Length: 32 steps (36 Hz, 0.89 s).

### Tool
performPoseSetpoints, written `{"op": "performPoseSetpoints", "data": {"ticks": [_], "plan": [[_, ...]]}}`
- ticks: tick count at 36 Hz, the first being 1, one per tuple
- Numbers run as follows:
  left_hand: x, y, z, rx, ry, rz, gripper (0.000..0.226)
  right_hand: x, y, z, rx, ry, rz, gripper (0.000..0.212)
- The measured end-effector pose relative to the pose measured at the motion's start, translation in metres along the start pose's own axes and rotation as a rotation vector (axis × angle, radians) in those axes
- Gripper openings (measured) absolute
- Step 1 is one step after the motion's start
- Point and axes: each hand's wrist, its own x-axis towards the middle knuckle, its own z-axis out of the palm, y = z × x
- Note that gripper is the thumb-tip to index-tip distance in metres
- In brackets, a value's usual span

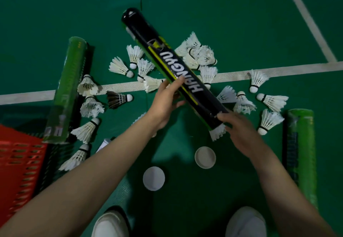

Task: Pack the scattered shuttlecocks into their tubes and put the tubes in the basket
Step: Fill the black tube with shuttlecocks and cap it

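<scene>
A: Two white caps lie on the green floor nearest you, just beyond your white shoes, and the red basket sits at your near left. I'd leave the caps until the tube is full.
B: What have my hands got?
A: Your right hand is at the near, open end of the black tube. Its fingers curl over the rim there, and the thumb is hidden. Your left hand grips the tube round its middle, with the fingers wrapped about it.
B: And the shuttlecock?
A: One shuttlecock sits in the mouth, cork inside, with only the feather skirt showing. It's right against your right fingers, but I cannot tell whether they pinch it.
B: How do I seat it well?
A: Hold the tube firm and steady with the left hand. Then press evenly on the skirt's rim, straight along the tube, so the feathers slide in rather than crush. Go gently, because those feathers probably bend easily.
B: And beyond that?
A: A green tube lies with its near end at the basket's edge, and a second green tube lies to your right. The loose shuttlecocks are scattered under and past the black tube, across the white court line. The tube's far end points away and looks closed
</scene>
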Motion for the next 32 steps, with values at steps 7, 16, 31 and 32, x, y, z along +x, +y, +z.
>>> {"op": "performPoseSetpoints", "data": {"ticks": [7, 16, 31, 32], "plan": [[-0.02, -0.009, -0.014, -0.125, 0.038, -0.099, 0.042, -0.018, -0.008, -0.006, -0.353, -0.104, 0.026, 0.077], [-0.07, -0.038, 0.005, -0.141, 0.031, -0.124, 0.025, -0.026, -0.03, 0.029, -0.999, -0.196, -0.172, 0.098], [-0.06, -0.03, -0.013, -0.379, 0.282, -0.138, 0.056, -0.044, -0.018, 0.003, -1.307, -0.136, -0.258, 0.094], [-0.061, -0.035, -0.008, -0.376, 0.279, -0.153, 0.056, -0.044, -0.018, 0.001, -1.307, -0.138, -0.246, 0.094]]}}
